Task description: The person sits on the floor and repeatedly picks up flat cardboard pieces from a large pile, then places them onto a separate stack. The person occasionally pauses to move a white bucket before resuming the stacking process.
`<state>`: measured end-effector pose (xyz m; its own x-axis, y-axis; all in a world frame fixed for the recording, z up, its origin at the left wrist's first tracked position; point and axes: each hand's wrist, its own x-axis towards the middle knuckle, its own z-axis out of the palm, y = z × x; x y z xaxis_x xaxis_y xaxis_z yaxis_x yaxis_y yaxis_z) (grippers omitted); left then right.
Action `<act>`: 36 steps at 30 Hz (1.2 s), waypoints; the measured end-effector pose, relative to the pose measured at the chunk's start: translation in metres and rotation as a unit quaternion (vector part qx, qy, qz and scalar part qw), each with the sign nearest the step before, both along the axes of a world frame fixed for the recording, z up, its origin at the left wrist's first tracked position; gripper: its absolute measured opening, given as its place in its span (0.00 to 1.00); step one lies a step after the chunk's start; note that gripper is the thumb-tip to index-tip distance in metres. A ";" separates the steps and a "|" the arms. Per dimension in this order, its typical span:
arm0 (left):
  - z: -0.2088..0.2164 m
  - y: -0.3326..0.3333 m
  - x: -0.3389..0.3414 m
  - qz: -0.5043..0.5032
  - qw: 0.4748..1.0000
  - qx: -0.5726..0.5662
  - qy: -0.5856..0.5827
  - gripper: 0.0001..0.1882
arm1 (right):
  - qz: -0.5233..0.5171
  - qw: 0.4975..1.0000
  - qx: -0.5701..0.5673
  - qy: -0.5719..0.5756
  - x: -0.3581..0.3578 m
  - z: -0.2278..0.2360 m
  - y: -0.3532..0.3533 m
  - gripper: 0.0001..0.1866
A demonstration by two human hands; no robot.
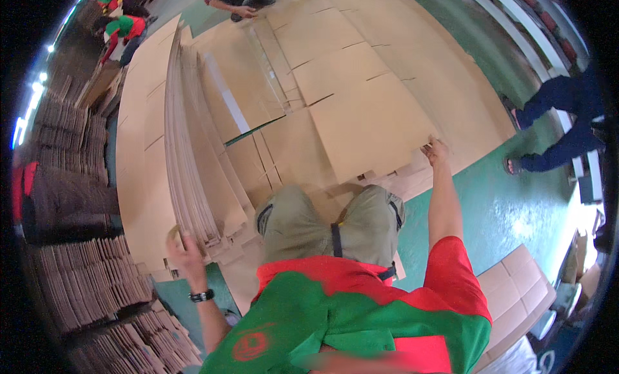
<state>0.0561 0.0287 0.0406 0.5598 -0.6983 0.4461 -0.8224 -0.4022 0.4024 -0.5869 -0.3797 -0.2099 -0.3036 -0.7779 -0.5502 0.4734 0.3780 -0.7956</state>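
My right hand (437,152) grips the near right corner of a flat brown cardboard sheet (367,110), its fingers closed over the edge. This slotted sheet stretches away from me over other cardboard. On the left, my left hand (187,255) is at the near end of a thick stack of cardboard sheets (187,148); its fingers look spread, somewhat blurred. Whether they touch the stack's edge I cannot tell. Between the stack and the right sheet lie more flat cardboard pieces (238,71), one with a pale strip. My knees are against the near edge of this cardboard.
Across the cardboard, a person's hand (245,12) rests near the far edge. Another person's legs (554,110) are at the right on the green floor (490,193). Bundles of folded cardboard (90,277) stand at the left. A folded carton (516,287) lies at lower right.
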 end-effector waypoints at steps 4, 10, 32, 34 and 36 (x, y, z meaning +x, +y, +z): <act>-0.024 0.066 0.071 0.175 0.982 -0.043 0.049 0.23 | -0.019 0.996 -0.013 0.085 -0.025 -0.051 -0.019 0.26; -0.049 0.151 0.168 0.321 0.945 0.053 -0.019 0.33 | 0.105 0.744 -0.200 0.628 0.090 -0.075 0.025 0.28; -0.066 0.120 0.248 0.441 0.839 0.294 0.121 0.47 | 0.622 0.682 -0.324 0.208 0.615 0.210 0.301 0.33; -0.060 0.108 0.222 0.437 0.854 0.261 0.108 0.46 | 0.617 0.711 -0.285 0.179 0.616 0.203 0.303 0.30; -0.054 0.098 0.194 0.419 0.866 0.254 0.101 0.46 | 0.594 0.751 -0.256 0.137 0.604 0.198 0.294 0.27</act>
